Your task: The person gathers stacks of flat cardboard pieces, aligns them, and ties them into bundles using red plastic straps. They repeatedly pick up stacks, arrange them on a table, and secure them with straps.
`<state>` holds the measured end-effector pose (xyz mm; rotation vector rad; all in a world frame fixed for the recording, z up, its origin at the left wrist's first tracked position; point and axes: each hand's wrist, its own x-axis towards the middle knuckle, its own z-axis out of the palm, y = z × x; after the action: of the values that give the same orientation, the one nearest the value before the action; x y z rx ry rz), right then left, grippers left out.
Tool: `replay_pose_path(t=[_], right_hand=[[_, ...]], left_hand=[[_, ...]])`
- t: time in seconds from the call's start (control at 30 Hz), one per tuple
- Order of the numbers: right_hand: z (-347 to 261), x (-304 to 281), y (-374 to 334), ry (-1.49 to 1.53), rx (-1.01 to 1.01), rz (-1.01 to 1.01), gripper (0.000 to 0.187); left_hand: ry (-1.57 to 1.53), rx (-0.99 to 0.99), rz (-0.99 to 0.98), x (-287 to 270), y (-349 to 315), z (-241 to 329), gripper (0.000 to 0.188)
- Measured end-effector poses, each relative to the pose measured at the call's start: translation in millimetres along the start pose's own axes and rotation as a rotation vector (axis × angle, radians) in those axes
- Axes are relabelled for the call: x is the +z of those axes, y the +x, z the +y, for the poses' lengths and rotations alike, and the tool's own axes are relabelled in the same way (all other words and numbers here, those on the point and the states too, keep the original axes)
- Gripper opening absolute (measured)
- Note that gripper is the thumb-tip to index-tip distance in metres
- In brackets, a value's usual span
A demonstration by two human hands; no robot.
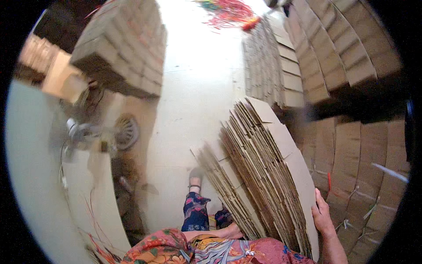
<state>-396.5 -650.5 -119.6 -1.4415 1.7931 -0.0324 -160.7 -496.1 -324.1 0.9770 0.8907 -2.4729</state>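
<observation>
A thick stack of flattened cardboard sheets (pixel 268 176) stands on edge against my front, its layered edges facing up and left. A few sheets on its left side lean apart from the rest. My right hand (pixel 322 213) presses on the outer right face of the stack, fingers pointing up along the board. At the stack's lower left, my left hand (pixel 232 231) grips the near sheets; its fingertips are hidden by the cardboard. Between them, the two hands hold the load.
Tall cardboard piles rise at the far left (pixel 127 48) and far right (pixel 272 66). Tied cardboard bundles (pixel 347 154) line the right side. On the left are a pale table (pixel 96 185) and a blurred fan (pixel 126 132). Red strips (pixel 228 15) lie on the floor ahead.
</observation>
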Motion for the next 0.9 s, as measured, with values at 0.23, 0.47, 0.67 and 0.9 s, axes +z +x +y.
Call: replay_pose_path(t=[0.23, 0.47, 0.67, 0.9], right_hand=[[31.5, -36.1, 110.3, -0.214, -0.322, -0.159, 0.062], [28.6, -83.9, 251.1, -0.312, -0.671, -0.310, 0.062], [-15.2, -60.0, 353.5, -0.448, -0.971, -0.510, 0.063], [-131.8, 25.2, 362.0, -0.278, -1.199, -0.781, 0.062]], left_hand=[[-0.139, 0.395, -0.149, 35.8, 89.5, 34.8, 0.042], [-0.330, 0.861, -0.238, 99.1, 173.6, 72.5, 0.044], [-0.497, 1.144, -0.251, 141.9, 226.6, 99.8, 0.046], [-0.640, 1.469, -0.132, 119.9, 183.3, 116.8, 0.048]])
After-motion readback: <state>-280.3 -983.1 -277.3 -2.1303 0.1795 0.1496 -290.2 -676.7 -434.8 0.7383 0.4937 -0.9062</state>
